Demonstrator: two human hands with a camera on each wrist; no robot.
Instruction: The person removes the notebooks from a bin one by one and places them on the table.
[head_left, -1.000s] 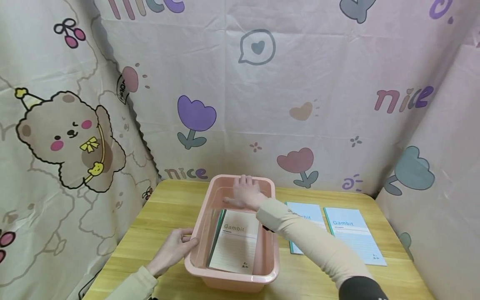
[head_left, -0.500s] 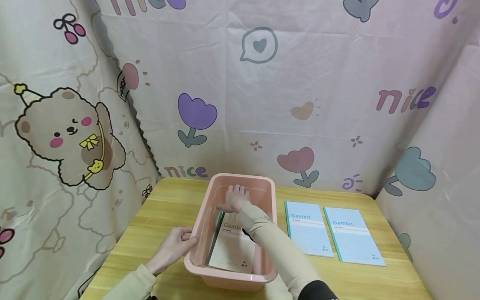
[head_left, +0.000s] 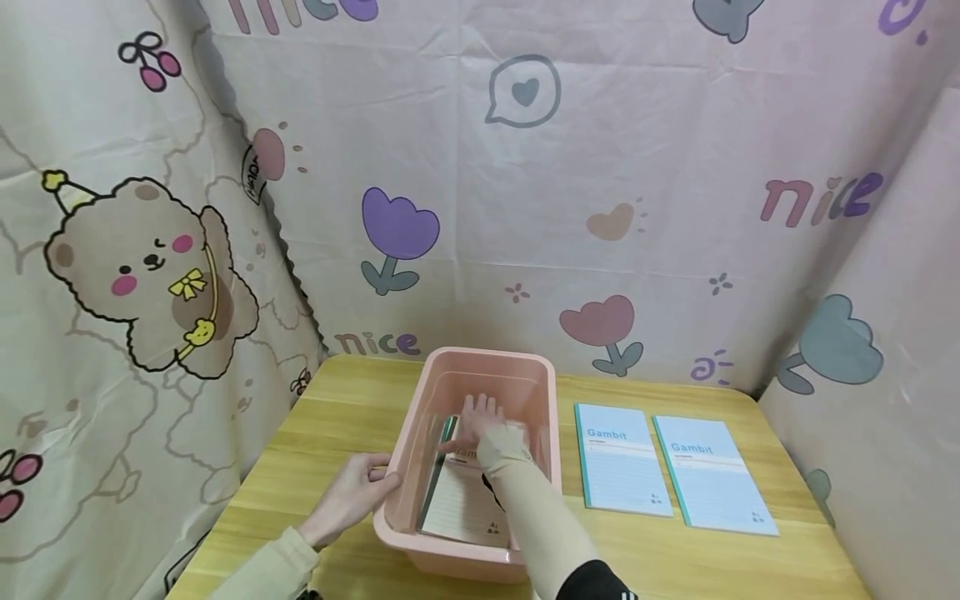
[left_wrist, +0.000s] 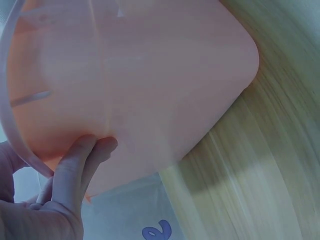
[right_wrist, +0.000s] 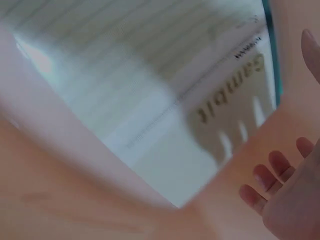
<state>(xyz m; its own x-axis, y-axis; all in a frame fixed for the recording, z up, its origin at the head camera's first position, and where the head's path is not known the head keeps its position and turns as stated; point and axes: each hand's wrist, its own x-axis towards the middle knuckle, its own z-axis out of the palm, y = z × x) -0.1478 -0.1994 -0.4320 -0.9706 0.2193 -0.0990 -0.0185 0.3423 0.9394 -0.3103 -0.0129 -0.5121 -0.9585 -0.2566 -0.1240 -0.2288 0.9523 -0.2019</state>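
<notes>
The notebook [head_left: 465, 508] is contained in the pink bin [head_left: 491, 357], its long axis aligned near to far. Its far end is overhung by the right hand [head_left: 482, 423], the nearer one, whose fingers are extended, nothing gripped; whether it is touched cannot be told. The bin's left rim is gripped by the left hand [head_left: 350, 498].

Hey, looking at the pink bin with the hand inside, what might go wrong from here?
The left hand holds only one side of the pink bin, so it might shift if bumped. The right hand is near the top edge of the notebook inside; a snag could crease its cover.
</notes>
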